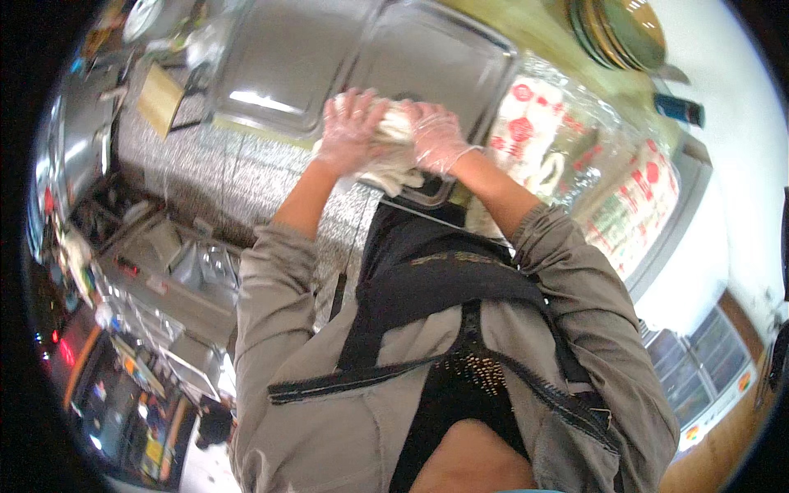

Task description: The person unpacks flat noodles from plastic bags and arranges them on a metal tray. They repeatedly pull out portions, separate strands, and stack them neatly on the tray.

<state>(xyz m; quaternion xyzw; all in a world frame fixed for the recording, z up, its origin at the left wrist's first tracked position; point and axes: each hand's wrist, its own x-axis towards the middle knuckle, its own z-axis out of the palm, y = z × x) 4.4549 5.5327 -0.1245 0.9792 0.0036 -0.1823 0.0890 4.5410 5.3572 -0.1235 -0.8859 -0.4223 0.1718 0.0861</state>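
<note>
My left hand (351, 132) and my right hand (436, 137) both wear clear plastic gloves. Between them they grip a bundle of soft white strands (394, 126), which look like noodles; some hang below toward me. The bundle is over the near part of a metal tray (431, 55). A second metal tray (277, 55) lies beside it on the left. My palms hide part of the bundle, and motion blurs its outline.
Clear plastic packs with red print (524, 129) lie right of the trays, with another pack (641, 197) farther right. Stacked round plates (616, 31) stand at the upper right, near a dark blue object (679, 110). A yellowish board (159, 98) is at the left.
</note>
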